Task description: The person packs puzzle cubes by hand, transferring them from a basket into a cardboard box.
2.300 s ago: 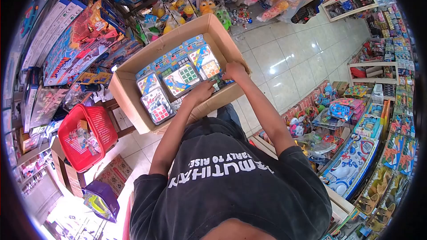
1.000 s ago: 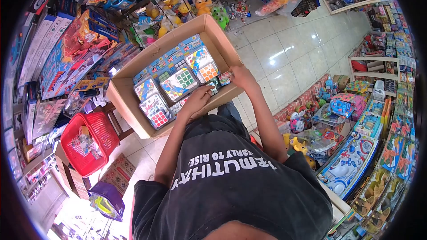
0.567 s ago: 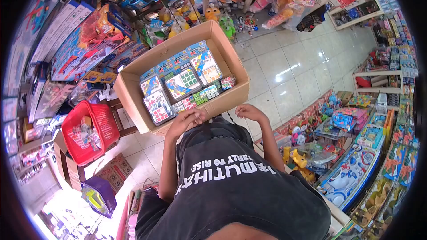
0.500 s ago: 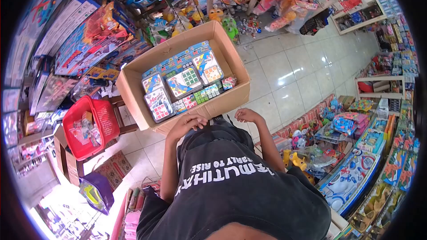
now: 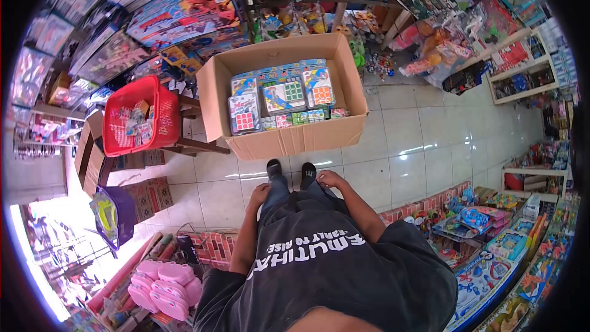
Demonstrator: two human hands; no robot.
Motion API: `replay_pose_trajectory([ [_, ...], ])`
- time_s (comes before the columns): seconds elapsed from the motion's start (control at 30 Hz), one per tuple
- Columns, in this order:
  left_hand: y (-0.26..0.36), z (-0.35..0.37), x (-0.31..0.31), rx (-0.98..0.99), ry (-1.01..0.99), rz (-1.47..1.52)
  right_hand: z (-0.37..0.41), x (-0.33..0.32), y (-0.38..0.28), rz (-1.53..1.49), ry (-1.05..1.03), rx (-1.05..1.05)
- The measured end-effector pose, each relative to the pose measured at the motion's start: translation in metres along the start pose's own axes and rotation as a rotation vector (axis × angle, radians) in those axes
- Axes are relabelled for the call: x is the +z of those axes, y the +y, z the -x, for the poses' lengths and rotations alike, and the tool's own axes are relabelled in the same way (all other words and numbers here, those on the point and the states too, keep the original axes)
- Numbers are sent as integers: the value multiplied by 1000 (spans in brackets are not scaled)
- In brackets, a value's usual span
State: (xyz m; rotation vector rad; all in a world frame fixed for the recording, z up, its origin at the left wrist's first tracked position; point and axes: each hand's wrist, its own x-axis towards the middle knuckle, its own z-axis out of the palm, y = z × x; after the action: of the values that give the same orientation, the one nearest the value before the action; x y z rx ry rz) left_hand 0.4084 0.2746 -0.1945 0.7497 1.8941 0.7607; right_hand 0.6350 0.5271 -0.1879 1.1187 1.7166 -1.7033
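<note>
Two hands are being carried low against the dark trousers, with nothing showing in either. The right hand is being held slack, fingers released. The left hand is being pressed to the thigh, and whether it is curled or loose cannot be told.

Hazards, as judged:
- The cardboard box is being kept just ahead of the black shoes, apart from both hands, so a knock from a foot is being risked.
- What is bearing the box underneath is not being shown.
- The slick packs inside are probably being left free to slide should the box be tilted.
- The soft walls are likely being exposed to buckling under a one-sided lift.
- The glazed floor is possibly being made slippery underfoot.

Materials:
- Box: brown corrugated board, open-topped, rectangular.
- Puzzle-cube blister packs: flat glossy card with clear bubbles, being laid face-up and overlapping.
- Small loose cubes: being lined in a row along the near wall.
- Red basket: plastic lattice, being perched on a wooden stool at the box's left.
- Floor: pale square tile, being lit to a shine.
</note>
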Motion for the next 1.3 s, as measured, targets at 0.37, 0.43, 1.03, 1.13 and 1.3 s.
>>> replay_pose_trajectory([
  [0.37,-89,40,-26,-269,170,353,-11,37,-4,8,74,145],
  [0.43,-79,52,-60,-300,31,445,-22,57,-18,43,120,183],
  [1.03,-167,163,-203,-230,287,520,-110,270,-216,323,-47,-485],
  [1.13,-151,160,-224,-119,373,541,-95,280,-281,242,-176,-490],
  [1.3,-88,145,-303,81,578,504,-74,293,-396,169,-296,-543],
])
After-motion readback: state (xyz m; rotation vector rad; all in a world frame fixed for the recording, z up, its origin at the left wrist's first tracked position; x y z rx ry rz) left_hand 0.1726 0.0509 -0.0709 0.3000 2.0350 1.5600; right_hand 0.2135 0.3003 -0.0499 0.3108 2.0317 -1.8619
